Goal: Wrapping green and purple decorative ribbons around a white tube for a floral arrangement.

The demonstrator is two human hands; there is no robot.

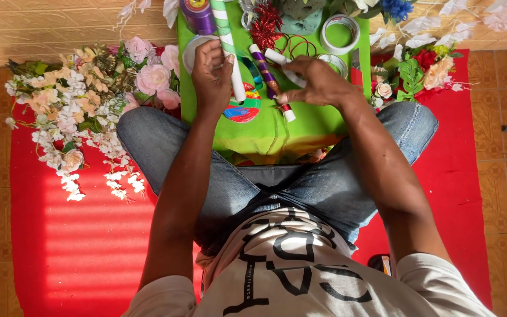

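Left hand [211, 73] grip closed round green-striped stick [227, 44], steadying it upright. Right hand [318, 82] pinches white tape strip [280, 60] taut over purple-striped stick [271, 82]. Tape rolls [340, 34] lie within reach on green table [300, 132].

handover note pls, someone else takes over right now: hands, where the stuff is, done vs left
Left hand: gripping the green-and-white striped tube, held over the green cloth.
Right hand: holding a white tube and the purple striped stick.
Around: tape rolls and purple ribbon spool at the cloth's far end, artificial flowers on the red mat.
Done: green tube and purple stick look wrapped.
Left: white tube looks bare, likely next to wrap.
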